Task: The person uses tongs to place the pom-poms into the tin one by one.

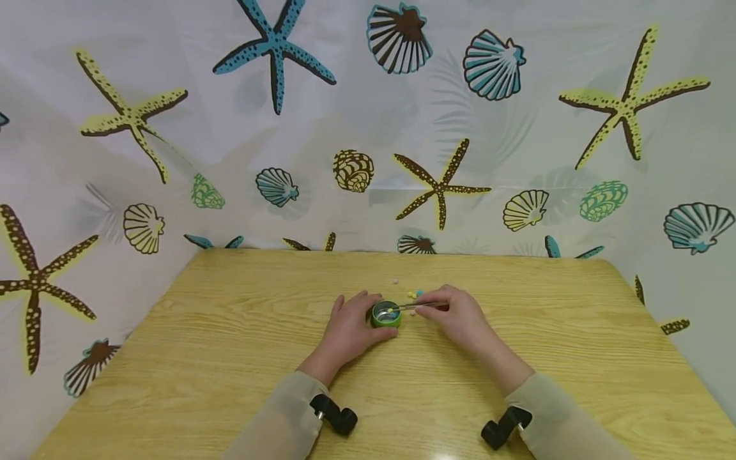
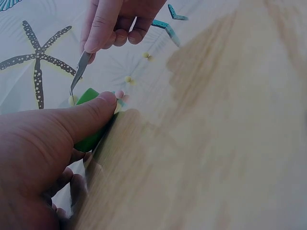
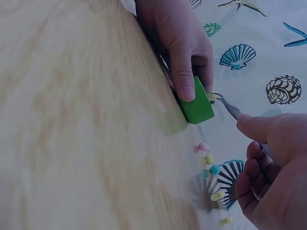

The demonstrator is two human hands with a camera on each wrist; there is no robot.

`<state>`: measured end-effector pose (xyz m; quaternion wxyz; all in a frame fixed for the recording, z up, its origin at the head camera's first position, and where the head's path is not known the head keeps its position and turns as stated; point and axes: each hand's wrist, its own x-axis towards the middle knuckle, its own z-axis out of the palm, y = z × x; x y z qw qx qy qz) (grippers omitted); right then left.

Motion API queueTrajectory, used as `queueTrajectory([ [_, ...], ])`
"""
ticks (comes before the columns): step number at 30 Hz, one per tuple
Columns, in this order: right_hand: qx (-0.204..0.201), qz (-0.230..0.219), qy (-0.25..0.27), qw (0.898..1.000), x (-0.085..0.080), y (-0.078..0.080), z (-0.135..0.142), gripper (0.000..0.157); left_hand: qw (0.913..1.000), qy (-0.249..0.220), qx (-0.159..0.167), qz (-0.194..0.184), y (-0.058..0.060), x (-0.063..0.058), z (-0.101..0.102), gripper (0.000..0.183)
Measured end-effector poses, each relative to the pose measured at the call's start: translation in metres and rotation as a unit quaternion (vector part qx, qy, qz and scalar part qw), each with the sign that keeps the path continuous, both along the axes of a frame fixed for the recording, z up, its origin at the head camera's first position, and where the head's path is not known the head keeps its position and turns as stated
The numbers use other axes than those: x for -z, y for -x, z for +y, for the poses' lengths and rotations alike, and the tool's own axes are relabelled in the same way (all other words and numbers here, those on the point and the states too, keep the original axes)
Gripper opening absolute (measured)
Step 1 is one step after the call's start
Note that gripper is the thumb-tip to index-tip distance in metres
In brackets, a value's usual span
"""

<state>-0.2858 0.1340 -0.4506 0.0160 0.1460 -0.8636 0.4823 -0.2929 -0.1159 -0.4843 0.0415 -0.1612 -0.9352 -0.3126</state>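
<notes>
A small green round container [image 1: 386, 324] with a silvery inside stands on the table. My left hand [image 1: 352, 327] holds it, thumb on the near side and fingers around the far side. In my right hand [image 1: 460, 319] I pinch metal tweezers [image 3: 229, 106] with a bent tip. At that tip, over the container's opening, is a small yellow bead [image 3: 211, 97]. Something blue shows inside the container in the head view. Beside the container lie a pink bead [image 3: 203, 146], a blue bead [image 3: 214, 169] and several yellow beads [image 3: 207, 159].
The wooden table [image 1: 241, 358] extends to both sides of the hands. Behind it hangs a white cloth [image 1: 322, 217] printed with starfish and shells. Another pink bead [image 1: 395, 281] lies farther back. A black wrist mount [image 1: 333, 414] sits on the left sleeve, and another [image 1: 506, 427] on the right.
</notes>
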Motion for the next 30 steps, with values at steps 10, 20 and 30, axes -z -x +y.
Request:
queueTrajectory([
  [10,0.013,-0.005,-0.004,1.000,0.001,0.000,0.001,0.016,1.0000,-0.004,0.002,0.004,0.000,0.002,0.000,0.073],
  [20,0.047,0.011,-0.008,0.999,-0.003,0.007,0.004,0.017,1.0000,-0.008,0.002,0.005,0.000,0.001,0.000,0.073],
  [30,0.069,0.015,0.000,0.998,-0.009,0.025,0.009,0.023,0.9999,-0.013,0.007,0.005,0.001,0.002,-0.001,0.071],
])
